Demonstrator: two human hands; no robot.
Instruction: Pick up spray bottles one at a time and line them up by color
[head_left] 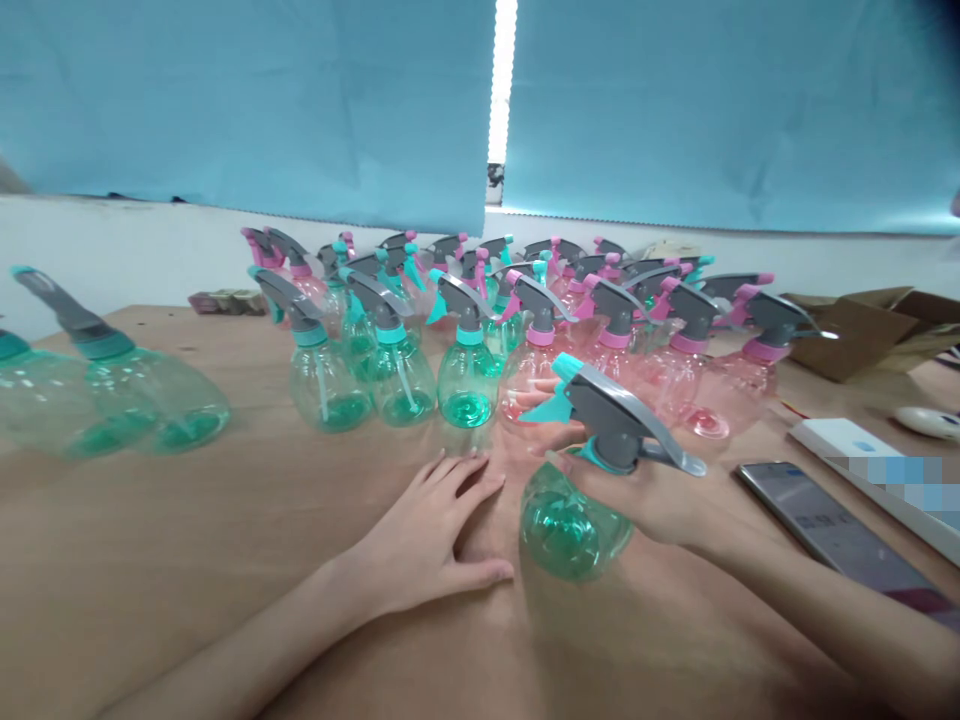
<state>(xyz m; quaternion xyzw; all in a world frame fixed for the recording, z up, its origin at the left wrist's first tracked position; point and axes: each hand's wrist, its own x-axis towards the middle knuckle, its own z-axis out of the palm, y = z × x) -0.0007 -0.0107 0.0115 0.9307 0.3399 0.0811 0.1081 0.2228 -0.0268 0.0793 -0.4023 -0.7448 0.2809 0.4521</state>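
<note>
My left hand (439,525) lies on the wooden table (360,660) with its fingers spread and nothing in it. To its right, a green spray bottle (574,525) with a grey and teal trigger head is tilted, and my right hand (600,475) grips it around the neck, partly hidden behind the head. Just beyond my left fingertips stands another green bottle (466,385) at the front of the group. Beside that one, a pink bottle (540,340) is partly covered by the right hand's fingers.
Several green and pink spray bottles fill the back of the table. Two green bottles, one of them nearer (161,395), stand at the left. At the right are a phone (832,530), a white box (862,450), a white mouse (928,422) and a cardboard box (862,335).
</note>
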